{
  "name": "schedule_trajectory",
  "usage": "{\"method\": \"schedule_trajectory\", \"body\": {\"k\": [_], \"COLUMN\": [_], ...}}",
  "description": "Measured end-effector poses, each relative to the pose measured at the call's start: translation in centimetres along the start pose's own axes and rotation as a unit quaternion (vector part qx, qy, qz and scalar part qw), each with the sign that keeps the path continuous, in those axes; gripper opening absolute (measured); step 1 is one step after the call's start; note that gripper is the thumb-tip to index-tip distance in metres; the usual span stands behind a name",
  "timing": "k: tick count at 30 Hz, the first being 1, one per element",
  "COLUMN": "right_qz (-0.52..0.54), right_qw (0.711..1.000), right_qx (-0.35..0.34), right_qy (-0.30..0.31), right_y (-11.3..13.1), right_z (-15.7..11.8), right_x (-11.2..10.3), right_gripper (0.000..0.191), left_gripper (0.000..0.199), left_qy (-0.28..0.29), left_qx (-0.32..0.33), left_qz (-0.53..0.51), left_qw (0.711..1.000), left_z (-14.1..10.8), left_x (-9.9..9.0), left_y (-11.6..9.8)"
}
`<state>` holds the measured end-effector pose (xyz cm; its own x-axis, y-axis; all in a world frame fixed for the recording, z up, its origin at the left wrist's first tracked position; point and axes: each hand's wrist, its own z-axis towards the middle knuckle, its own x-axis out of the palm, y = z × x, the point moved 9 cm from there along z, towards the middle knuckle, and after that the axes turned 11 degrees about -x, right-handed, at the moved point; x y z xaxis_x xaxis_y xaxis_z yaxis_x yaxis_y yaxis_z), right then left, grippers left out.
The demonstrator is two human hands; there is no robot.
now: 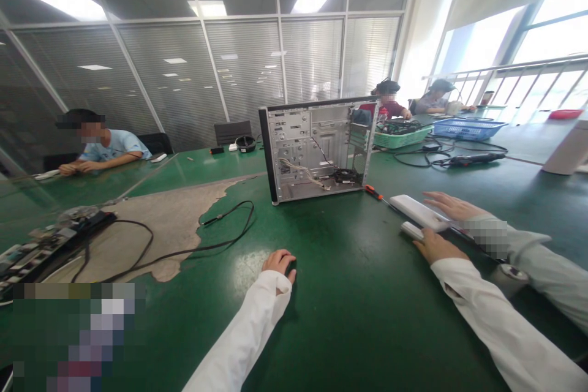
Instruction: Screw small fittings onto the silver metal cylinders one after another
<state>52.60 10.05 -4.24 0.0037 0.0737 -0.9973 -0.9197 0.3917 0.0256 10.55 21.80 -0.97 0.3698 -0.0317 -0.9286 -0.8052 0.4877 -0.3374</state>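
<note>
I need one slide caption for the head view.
Open computer case on a green table, beyond the person's left hand and right hand.

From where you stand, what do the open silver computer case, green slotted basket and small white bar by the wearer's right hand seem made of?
The computer case: sheet metal, apparently, given its grey sheen and punched openings. The basket: likely moulded plastic, evenly coloured with openwork walls. The white bar: smooth, possibly plastic; its plain surface leaves that open.
</note>
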Motion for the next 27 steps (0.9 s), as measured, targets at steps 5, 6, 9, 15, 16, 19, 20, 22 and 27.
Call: {"method": "schedule_trajectory", "body": {"k": [5,6,9,15,16,19,20,22,27], "right_qz": [-0.065,-0.079,-0.100,-0.097,-0.097,-0.097,-0.098,-0.098,-0.079], "right_qw": [0.996,0.993,0.982,0.956,0.951,0.938,0.935,0.931,0.937], "right_qx": [-0.018,-0.022,-0.051,-0.049,-0.043,-0.023,-0.017,-0.009,-0.018], "right_qy": [-0.064,-0.084,-0.150,-0.274,-0.290,-0.332,-0.342,-0.352,-0.340], "right_y": [-0.5,-0.4,0.2,0.7,0.7,0.3,0.2,-0.2,-1.2], "right_z": [-1.1,-1.4,-2.0,-3.2,-3.4,-4.1,-4.3,-4.4,-3.1], "right_x": [0.1,-0.1,-0.9,-3.7,-4.1,-5.2,-5.4,-5.5,-4.8], "right_gripper": [0.035,0.034,0.031,0.036,0.037,0.037,0.036,0.036,0.042], "left_gripper": [0.032,0.032,0.031,0.032,0.032,0.032,0.032,0.032,0.032], "left_qy": [0.000,-0.003,-0.009,-0.012,-0.011,-0.009,-0.009,-0.011,-0.013], "left_qx": [0.001,0.002,0.004,0.002,0.002,0.005,0.007,0.009,0.008], "left_qz": [-0.002,-0.002,0.003,0.008,0.008,0.010,0.010,0.009,0.012], "left_qw": [1.000,1.000,1.000,1.000,1.000,1.000,1.000,1.000,1.000], "left_z": [0.1,0.0,0.0,0.1,0.1,0.1,0.1,0.1,0.1], "left_x": [0.1,0.0,-0.1,0.0,0.0,0.0,0.0,0.0,0.0], "left_y": [0.0,0.0,-0.1,0.0,0.1,0.1,0.1,0.1,0.0]}}
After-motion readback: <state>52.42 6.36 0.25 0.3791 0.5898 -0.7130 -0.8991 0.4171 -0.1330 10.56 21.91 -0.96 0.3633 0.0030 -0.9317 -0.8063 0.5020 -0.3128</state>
